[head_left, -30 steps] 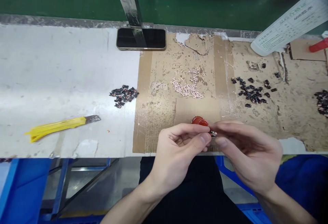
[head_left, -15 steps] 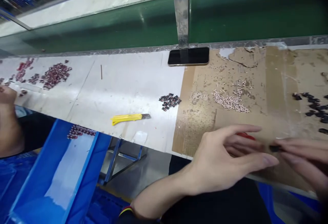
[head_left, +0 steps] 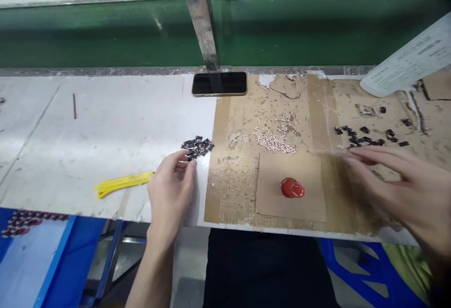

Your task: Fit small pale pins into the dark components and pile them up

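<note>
On wht bench (head_left: pixel 134 111) by grn panel (head_left: pixel 105 35): cardbd (head_left: pixel 230 183), blk pcs (head_left: pixel 200 145)

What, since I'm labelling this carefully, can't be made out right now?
Head view, all:
Right hand: motion blur hides whether it holds anything.
Left hand: it covers what, if anything, it grips at the dark pile.
Yellow tool: right end hidden behind the left hand.
White bottle: upper end cut off by the right edge; print too small and blurred.

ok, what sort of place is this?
Probably a factory bench for small-parts assembly: a long white worktop, piles of small black parts, and a blue bin holding dark-red pieces.
</note>
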Available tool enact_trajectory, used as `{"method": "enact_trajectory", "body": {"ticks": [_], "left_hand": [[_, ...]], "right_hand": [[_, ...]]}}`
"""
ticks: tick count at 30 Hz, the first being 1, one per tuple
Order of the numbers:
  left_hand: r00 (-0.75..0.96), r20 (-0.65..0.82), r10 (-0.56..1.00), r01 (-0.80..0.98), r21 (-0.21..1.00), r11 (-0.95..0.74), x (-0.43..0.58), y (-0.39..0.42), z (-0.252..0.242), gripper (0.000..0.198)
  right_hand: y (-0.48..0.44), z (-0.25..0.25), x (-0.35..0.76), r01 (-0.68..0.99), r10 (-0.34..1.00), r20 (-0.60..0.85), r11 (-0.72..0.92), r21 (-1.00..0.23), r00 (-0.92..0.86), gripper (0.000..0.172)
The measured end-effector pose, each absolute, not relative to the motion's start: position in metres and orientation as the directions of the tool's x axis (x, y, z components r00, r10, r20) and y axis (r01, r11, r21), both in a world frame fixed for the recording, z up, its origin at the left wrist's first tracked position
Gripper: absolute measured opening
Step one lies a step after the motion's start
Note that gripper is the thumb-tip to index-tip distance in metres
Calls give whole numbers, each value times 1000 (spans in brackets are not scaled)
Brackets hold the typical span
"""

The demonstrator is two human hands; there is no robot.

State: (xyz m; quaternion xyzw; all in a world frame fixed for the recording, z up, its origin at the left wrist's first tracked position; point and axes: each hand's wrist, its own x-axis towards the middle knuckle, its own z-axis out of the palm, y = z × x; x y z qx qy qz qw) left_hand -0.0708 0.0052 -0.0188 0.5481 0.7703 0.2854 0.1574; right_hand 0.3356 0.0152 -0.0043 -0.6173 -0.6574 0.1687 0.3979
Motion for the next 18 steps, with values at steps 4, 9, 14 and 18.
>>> {"method": "enact_trajectory", "body": {"ticks": [4,9,14,18], "left_hand": [[-317,29,948,738,636,227,-73,3,-18,29],[-278,2,961,772,596,222,-70,-4,-16,16],[-257,28,966,805,559,198,-64,-9,-15,16],[-246,51,968,792,586,170,-63,-14,-10,19]], "right_hand": [[45,-5,285,801,942,273,314,-510,-195,20],[66,-15,255,830,903,242,423,-363,-355,21],[69,-16,254,818,887,265,454,-354,-378,21],[68,-10,254,792,908,303,404,-457,-288,17]]}}
